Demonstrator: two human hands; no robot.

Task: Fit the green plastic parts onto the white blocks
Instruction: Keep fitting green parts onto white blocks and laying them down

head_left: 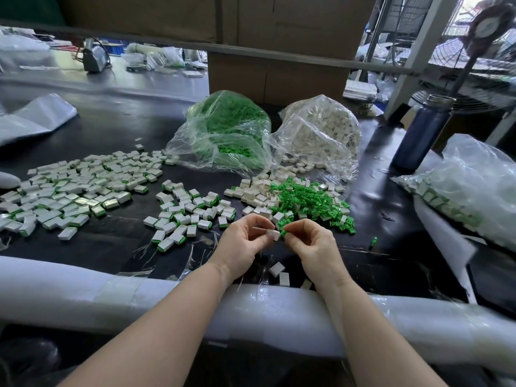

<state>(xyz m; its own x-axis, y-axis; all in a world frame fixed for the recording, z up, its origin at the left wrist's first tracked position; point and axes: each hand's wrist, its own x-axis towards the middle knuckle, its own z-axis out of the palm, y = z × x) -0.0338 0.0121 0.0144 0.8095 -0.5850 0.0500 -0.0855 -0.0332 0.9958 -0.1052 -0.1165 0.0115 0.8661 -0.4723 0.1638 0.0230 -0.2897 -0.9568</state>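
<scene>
Left hand [242, 241] has its fingertips curled round one white block [273, 235], pinching it btwn thumb and index, and the right hand [310, 243] pinches a single green part [283, 233] right up against the block's end, so the two pieces are touching or v close, can't tell if it's seated yet bc the fingers cover the joint. Tip imo: keep the block steady in the left and do the pushing w/ the right thumb, square on, not at an angle, or the clip prob goes in crooked. Hard to see which way the green bit faces, so check orientation before pressing. Both hands hover just above the black table [117, 129], close to the foam-wrapped edge [111, 291]. Just beyond the fingers sits the loose heap of green parts [304, 198] mixed w/ bare white blocks [257, 191], so refills are near. Finished ones [69, 188] spread out to the left. Further back are the bag of green parts [229, 127] and the bag of white blocks [326, 127].
</scene>
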